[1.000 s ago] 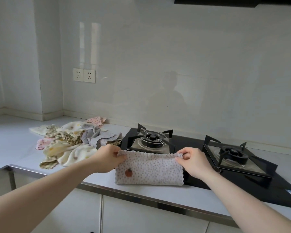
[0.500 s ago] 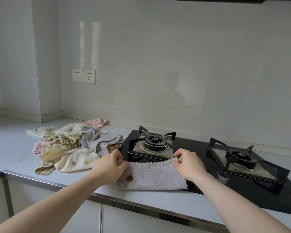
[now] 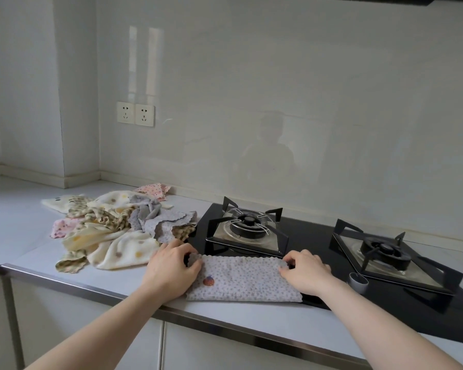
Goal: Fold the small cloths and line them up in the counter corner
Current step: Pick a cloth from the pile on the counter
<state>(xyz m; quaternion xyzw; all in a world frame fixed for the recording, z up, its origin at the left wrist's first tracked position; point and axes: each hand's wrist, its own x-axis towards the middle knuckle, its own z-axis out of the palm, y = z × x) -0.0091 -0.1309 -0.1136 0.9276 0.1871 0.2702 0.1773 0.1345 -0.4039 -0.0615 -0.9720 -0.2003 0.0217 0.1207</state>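
Note:
A grey dotted cloth (image 3: 245, 279) with a small orange patch lies folded into a long strip on the counter front, its right end over the black hob. My left hand (image 3: 171, 267) pinches its upper left corner. My right hand (image 3: 304, 271) pinches the upper right corner. A heap of several unfolded small cloths (image 3: 110, 231), cream, grey, pink and olive patterned, lies to the left of the strip.
A black glass hob (image 3: 316, 244) with two burners fills the counter's right side, and a grey knob (image 3: 358, 281) sits by my right hand. The white counter (image 3: 14, 217) runs left into a corner. Two wall sockets (image 3: 135, 113) sit above.
Both hands have lowered the cloth's top edge toward me, and the strip now lies flatter on the counter. My view has shifted slightly down and closer.

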